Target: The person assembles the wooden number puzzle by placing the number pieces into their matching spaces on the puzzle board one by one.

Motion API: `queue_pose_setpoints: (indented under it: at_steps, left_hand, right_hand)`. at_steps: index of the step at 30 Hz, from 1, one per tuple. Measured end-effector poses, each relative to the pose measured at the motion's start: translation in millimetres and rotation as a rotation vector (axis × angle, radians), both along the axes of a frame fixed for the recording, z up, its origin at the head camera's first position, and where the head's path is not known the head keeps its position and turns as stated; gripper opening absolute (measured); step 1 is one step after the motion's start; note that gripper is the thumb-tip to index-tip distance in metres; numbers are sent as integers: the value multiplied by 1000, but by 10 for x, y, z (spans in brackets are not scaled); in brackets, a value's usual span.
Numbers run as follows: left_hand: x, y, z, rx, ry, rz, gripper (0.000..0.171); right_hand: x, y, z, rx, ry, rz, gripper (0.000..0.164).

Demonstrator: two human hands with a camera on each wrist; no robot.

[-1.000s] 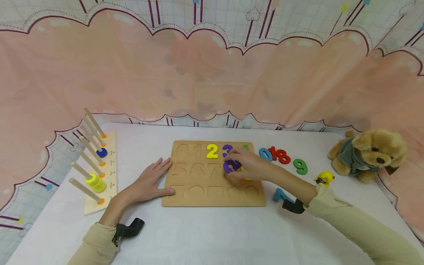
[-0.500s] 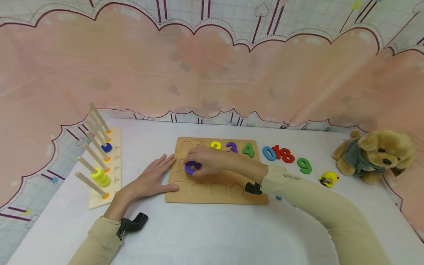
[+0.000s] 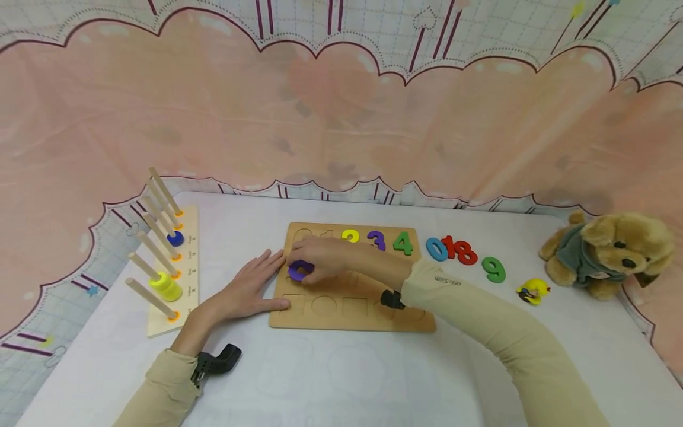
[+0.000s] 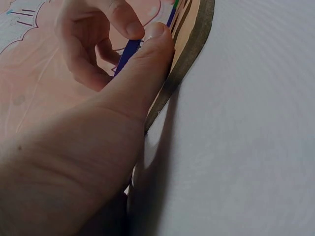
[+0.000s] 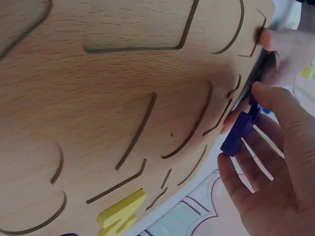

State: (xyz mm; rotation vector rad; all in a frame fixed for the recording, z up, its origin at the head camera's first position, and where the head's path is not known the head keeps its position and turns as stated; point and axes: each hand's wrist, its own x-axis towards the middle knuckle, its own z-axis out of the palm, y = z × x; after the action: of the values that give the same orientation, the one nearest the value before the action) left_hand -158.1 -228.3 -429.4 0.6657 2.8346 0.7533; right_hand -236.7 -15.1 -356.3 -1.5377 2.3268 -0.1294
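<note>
Since a second ago, my right hand (image 3: 322, 258) has carried the purple piece (image 5: 236, 135) leftward across the wooden board (image 3: 352, 321), uncovering the green 4 (image 3: 404, 243) and now partly covering the yellow 2 (image 3: 350, 235). I pinch that piece between thumb and fingers at the board's left end, level with its middle row; they hide too much to read its digit. My left hand (image 3: 248, 293) grasps nothing: its fingers lie straight at the left edge, thumb on the board.

A purple 3 (image 3: 379, 239) sits between 2 and 4 in the top row. Right of the board lie a blue 0 (image 3: 429, 249), red 1 (image 3: 449, 246), red 8 (image 3: 467, 253) and green 9 (image 3: 493, 270). Lettering on my right sleeve (image 3: 469, 302) and labels along the peg stand (image 3: 187, 270) are too small to read.
</note>
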Motion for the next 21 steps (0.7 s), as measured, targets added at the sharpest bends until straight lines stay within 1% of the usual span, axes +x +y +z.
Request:
queue_pose_setpoints:
  at_steps: [4, 6, 12, 19, 21]
  left_hand:
    - [7, 3, 3, 5, -9, 13, 99]
    - [6, 2, -2, -1, -11, 17, 100]
    - [3, -3, -23, -9, -10, 13, 99]
    - [9, 13, -13, 1, -13, 9, 99]
    - [11, 15, -11, 0, -15, 10, 99]
  right_hand:
    - [9, 25, 4, -26, 4, -9, 53]
    - [12, 36, 10, -43, 5, -15, 53]
    - [12, 43, 18, -89, -25, -25, 47]
    - [-2, 46, -7, -116, -62, -26, 43]
    - [-7, 45, -12, -127, -69, -18, 36]
